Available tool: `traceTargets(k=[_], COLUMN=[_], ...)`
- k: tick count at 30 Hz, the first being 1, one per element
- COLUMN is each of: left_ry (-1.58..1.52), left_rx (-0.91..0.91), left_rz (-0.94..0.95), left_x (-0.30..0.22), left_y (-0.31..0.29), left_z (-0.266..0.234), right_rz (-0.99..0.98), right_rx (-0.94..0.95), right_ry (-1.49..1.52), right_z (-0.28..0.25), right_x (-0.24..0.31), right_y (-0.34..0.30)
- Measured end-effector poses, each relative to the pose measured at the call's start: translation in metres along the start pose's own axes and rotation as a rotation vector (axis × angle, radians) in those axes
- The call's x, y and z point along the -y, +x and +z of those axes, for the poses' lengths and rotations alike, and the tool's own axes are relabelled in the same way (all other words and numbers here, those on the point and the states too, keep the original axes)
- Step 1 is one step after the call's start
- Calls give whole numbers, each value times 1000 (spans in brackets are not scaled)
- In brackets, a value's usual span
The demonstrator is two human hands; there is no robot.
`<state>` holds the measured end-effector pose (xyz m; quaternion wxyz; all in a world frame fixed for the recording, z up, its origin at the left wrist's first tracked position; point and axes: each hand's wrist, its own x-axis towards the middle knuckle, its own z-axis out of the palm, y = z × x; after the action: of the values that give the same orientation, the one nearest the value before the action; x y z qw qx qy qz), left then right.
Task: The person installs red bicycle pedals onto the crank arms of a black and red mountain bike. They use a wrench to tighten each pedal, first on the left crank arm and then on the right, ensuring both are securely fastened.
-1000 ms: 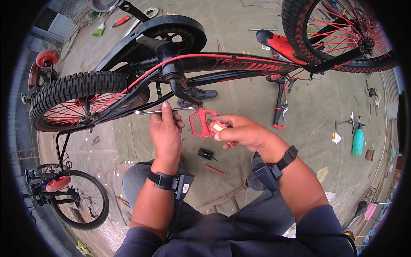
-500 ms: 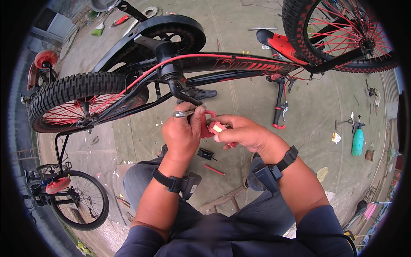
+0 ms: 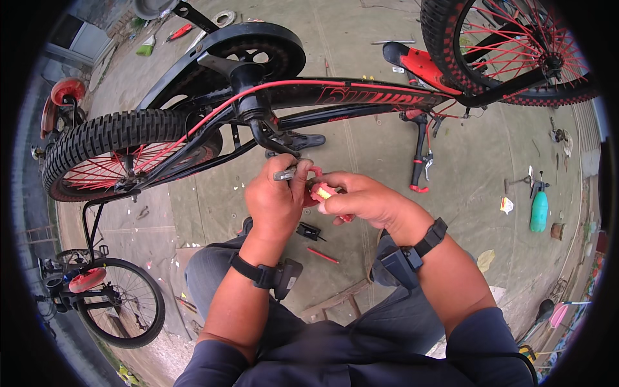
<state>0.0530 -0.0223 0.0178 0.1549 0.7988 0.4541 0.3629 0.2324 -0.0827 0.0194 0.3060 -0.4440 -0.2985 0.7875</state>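
Both hands are together just below the end of the black crank arm (image 3: 262, 137). My right hand (image 3: 361, 197) is closed on a red pedal (image 3: 320, 191) with a pale yellow reflector, thumb along its near side. My left hand (image 3: 274, 187) is closed beside it, pinching a silver metal piece (image 3: 284, 175) that looks like a wrench end; the fingers hide most of it. Whether the pedal's axle sits in the crank is hidden by the left hand. The bicycle (image 3: 374, 95), black and red, lies across the space beyond my hands.
A black box-like part (image 3: 309, 231) and a red pencil-like stick (image 3: 323, 256) lie on the ground between my knees. At right stands a green spray bottle (image 3: 539, 211). Another bicycle's wheel (image 3: 121, 303) is at lower left; the handlebar grip (image 3: 418, 158) is beyond my right hand.
The pedal has turned slightly in my right hand, showing more of the yellow reflector. The silver piece in my left hand has shifted a little to the right. The bicycle appears slightly shifted left.
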Motion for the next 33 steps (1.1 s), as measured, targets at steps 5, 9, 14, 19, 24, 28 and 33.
traceTargets(k=[5, 9, 14, 19, 24, 28, 33], left_ry=[-40, -546, -1296, -1099, -785, -601, -430], left_rx=[33, -26, -53, -195, -191, -96, -58], left_rz=[-49, -541, -1361, -1241, -849, -533, -371], left_x=[3, 11, 41, 42, 22, 13, 11], left_y=[-4, -7, -4, -5, 3, 1, -4], left_z=[4, -1, -10, -12, -15, -8, -5], right_rz=[19, 31, 19, 25, 31, 23, 4], right_rx=[-4, -44, -36, -23, -28, -28, -14], right_ry=[-1, 4, 2, 13, 20, 17, 21], right_z=[1, 2, 2, 0, 1, 1, -1], right_x=[2, 4, 3, 4, 2, 3, 1], right_y=[0, -3, -2, -2, -1, -1, -1])
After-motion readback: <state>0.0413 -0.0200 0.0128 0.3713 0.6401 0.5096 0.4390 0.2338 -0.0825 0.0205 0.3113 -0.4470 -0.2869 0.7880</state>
